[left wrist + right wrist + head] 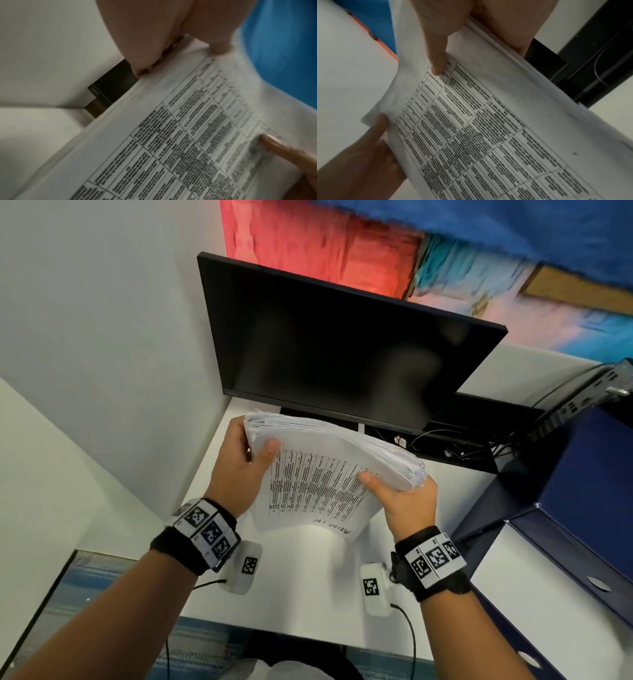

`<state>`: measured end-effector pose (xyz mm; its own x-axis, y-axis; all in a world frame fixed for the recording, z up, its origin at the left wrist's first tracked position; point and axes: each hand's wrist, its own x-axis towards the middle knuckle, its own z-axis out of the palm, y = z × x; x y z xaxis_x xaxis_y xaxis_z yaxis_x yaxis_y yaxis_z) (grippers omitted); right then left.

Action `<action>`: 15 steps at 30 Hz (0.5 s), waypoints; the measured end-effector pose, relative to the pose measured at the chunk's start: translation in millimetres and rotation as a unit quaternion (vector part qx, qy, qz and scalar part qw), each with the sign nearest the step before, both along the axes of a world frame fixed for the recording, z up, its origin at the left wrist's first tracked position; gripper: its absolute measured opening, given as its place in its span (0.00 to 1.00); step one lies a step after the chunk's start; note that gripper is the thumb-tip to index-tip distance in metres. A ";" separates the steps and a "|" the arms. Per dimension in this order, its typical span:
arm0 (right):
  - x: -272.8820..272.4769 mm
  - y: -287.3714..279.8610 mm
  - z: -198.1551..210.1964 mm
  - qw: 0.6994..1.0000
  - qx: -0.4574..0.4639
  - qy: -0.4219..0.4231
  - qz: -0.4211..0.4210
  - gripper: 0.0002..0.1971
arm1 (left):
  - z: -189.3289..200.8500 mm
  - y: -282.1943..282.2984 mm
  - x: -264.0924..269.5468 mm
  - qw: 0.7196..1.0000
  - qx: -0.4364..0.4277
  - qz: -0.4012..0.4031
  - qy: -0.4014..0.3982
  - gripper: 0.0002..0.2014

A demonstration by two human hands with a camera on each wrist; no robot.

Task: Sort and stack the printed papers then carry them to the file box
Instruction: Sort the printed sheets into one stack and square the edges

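Overhead, the paper stack (329, 470) is held clear above the white worktop (308, 604), gripped at opposite ends by the left hand (239, 463) and right hand (404, 501); gathering appears finished. Left-wrist view: a thumb is pressed on the printed table. Right-wrist view: likewise. Next, carrying to the dark blue file box (582, 501) is called for, grip kept firm.

light: soft, even | head: wide-angle bend at edges — top blurred | wrists: dim — motion-smeared
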<state>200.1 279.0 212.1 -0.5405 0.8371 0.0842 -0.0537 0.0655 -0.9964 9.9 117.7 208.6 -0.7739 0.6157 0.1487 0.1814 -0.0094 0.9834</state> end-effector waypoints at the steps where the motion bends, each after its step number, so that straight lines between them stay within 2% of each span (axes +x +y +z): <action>1: -0.8 1.1 0.5 1.000 0.006 -0.003 -0.003 0.19 | 1.9 -1.8 3.2 0.999 0.008 0.028 0.013 0.16; 4: -2.9 2.0 1.1 1.000 0.020 -0.004 -0.004 0.21 | 10.7 -2.7 13.0 0.995 0.030 0.074 0.055 0.10; 6: -4.3 1.6 1.6 1.000 0.021 -0.007 0.001 0.22 | 17.4 -0.4 17.7 0.996 0.054 0.051 0.045 0.14; 9: -5.8 1.1 2.1 1.000 0.012 -0.014 0.010 0.25 | 17.1 0.9 11.8 0.997 0.071 0.007 0.028 0.24; 13: -6.2 4.4 2.6 1.000 0.025 -0.012 0.003 0.25 | 14.1 -0.2 -0.1 0.996 0.051 -0.070 0.001 0.48; 15: -6.5 4.8 3.5 1.000 0.026 -0.007 0.013 0.22 | 12.8 2.0 -6.9 0.997 0.018 -0.076 -0.010 0.52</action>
<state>193.6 283.8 215.6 -0.5628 0.8179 0.1198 -0.0413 0.1169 -0.9923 3.0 119.7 221.4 -0.6758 0.7198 0.1586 0.1554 -0.0711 0.9853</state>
